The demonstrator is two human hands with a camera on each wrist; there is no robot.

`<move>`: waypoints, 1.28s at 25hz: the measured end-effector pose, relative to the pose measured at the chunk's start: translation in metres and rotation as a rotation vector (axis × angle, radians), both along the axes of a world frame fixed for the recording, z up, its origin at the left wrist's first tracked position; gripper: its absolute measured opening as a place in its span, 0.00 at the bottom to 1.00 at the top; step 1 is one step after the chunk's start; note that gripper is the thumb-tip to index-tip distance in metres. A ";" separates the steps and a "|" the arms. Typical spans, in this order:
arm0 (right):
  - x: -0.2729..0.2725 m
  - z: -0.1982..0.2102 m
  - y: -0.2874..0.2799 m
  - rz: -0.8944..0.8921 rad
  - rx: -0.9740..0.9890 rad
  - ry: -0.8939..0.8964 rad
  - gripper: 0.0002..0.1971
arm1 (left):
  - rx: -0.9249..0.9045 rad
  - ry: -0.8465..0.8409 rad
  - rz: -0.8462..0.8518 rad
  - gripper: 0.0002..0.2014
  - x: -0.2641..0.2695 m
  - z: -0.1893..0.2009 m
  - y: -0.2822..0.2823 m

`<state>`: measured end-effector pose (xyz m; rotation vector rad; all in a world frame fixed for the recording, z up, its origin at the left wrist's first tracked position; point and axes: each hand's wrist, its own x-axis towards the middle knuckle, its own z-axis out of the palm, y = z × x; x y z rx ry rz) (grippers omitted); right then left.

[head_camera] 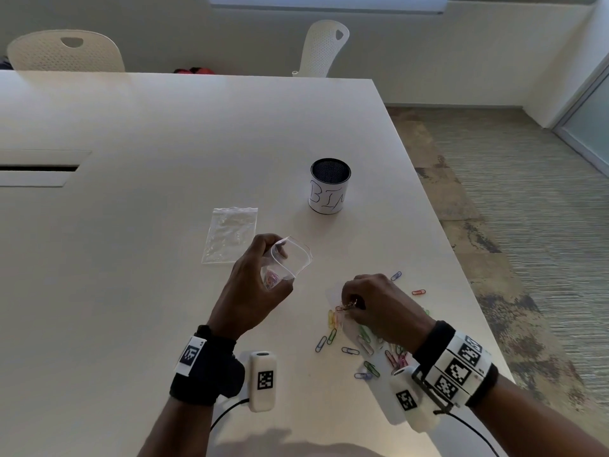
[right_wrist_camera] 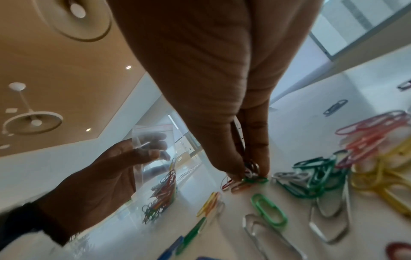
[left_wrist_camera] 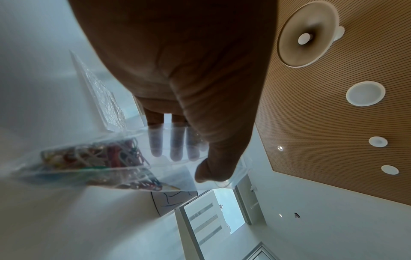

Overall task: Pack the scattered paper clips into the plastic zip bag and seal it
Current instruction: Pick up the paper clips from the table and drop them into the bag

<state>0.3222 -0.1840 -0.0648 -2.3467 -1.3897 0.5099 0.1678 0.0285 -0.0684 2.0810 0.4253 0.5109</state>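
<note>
My left hand (head_camera: 260, 285) holds a small clear zip bag (head_camera: 290, 258) above the table, its mouth spread wide toward the right; thumb and fingers pinch its wall (left_wrist_camera: 177, 154). Several coloured paper clips (left_wrist_camera: 100, 158) lie in the bag's lower end (right_wrist_camera: 160, 191). My right hand (head_camera: 365, 301) is down on the table, thumb and fingertips pinching a small bunch of clips (right_wrist_camera: 251, 170) at the edge of the loose pile. Scattered paper clips (head_camera: 362, 344) in green, yellow, pink, blue and red spread around and under that hand (right_wrist_camera: 322, 176).
A second clear zip bag (head_camera: 230, 234) lies flat on the white table (head_camera: 148, 258) left of the held one. A black mesh cup labelled BIN (head_camera: 329, 186) stands further back. The table's right edge (head_camera: 461, 258) runs close to the clips. Two white chairs stand beyond.
</note>
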 end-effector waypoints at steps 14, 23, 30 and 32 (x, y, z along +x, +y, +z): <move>-0.011 0.071 0.056 -0.225 0.690 0.612 0.05 | 0.030 -0.009 -0.017 0.28 0.000 -0.001 0.000; -0.019 0.067 0.085 -0.073 0.631 0.321 0.03 | 0.030 0.005 0.000 0.27 0.001 0.001 0.000; 0.008 0.052 0.045 -0.252 0.496 0.156 0.03 | 0.024 -0.016 -0.013 0.27 -0.001 0.000 0.003; 0.007 0.038 0.027 -0.221 0.234 0.141 0.11 | 0.024 -0.025 -0.015 0.27 -0.001 0.001 0.003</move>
